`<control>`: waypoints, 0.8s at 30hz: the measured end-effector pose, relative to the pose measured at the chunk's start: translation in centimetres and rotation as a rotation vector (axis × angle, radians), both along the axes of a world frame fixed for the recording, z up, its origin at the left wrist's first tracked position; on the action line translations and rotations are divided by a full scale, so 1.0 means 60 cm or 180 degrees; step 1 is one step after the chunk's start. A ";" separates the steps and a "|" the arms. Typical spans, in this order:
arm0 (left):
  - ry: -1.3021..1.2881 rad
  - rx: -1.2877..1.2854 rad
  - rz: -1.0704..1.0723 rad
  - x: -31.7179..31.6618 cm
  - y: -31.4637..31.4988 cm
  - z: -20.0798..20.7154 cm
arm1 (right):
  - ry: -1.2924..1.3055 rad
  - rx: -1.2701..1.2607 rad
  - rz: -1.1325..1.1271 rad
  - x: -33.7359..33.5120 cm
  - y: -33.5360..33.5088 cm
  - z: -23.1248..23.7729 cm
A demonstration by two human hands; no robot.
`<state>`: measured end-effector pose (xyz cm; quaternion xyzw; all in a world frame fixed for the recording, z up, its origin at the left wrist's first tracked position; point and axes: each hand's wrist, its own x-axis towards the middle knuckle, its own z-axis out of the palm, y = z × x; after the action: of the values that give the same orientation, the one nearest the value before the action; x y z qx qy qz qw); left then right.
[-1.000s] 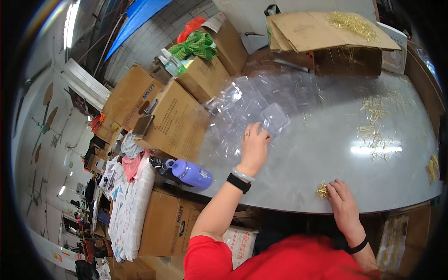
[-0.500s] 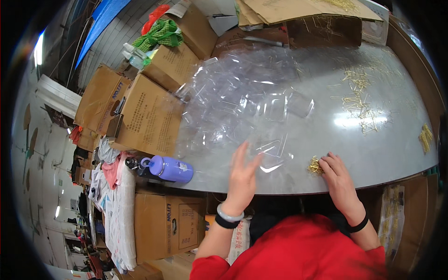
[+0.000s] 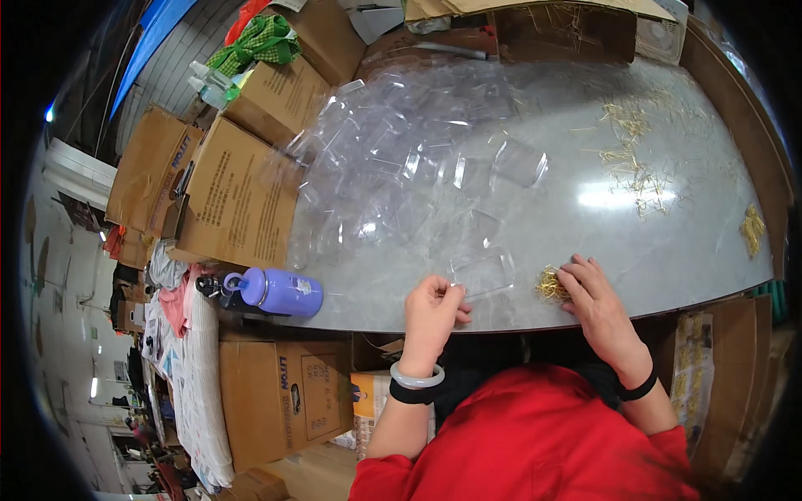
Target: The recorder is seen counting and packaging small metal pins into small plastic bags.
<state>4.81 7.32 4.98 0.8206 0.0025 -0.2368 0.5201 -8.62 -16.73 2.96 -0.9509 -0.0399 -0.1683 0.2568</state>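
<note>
My left hand point(image 3: 431, 316) is closed in a pinch on the left edge of a clear plastic box point(image 3: 486, 272) near the table's front edge. A little to the right lies a small bunch of gold-coloured wire pins point(image 3: 548, 285). Beside it, my right hand point(image 3: 595, 307) rests palm down with its fingers stretched out, touching or nearly touching the pins. A heap of clear plastic boxes point(image 3: 376, 154) spreads over the table's left and far part; one separate box point(image 3: 520, 164) lies at its right side.
A purple bottle point(image 3: 284, 292) lies at the table's front left. Cardboard boxes point(image 3: 238, 200) border the left side. Loose gold pins point(image 3: 639, 171) are scattered at the right, with another bunch point(image 3: 752, 231) by the right rim. An open carton point(image 3: 568, 33) stands at the back.
My left hand has come down and closed from open fingers onto the clear box's edge. My right hand stays by the pin bunch. The whole view has shifted slightly.
</note>
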 end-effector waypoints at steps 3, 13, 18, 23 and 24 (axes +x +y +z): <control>0.0760 -0.1669 0.0401 -0.007 -0.010 0.002 | 0.0010 0.0016 0.0032 -0.002 -0.001 0.003; 0.1712 -0.2154 -0.0261 -0.140 0.039 -0.028 | -0.0108 0.0160 -0.0108 -0.004 0.002 -0.010; 0.2308 -0.1910 -0.0068 -0.157 0.040 -0.078 | -0.0118 0.0062 -0.0106 0.008 0.014 -0.008; 0.2254 -0.2048 -0.0074 -0.152 0.017 -0.076 | -0.0094 0.0007 0.0024 0.010 0.034 -0.014; 0.2268 -0.2050 -0.0069 -0.154 0.016 -0.079 | -0.0074 -0.0008 0.0110 0.007 0.035 -0.015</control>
<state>-4.42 8.31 0.26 0.4854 0.0985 -0.4975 0.7121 -8.22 -14.65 2.06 -0.9483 -0.0594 -0.1748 0.2580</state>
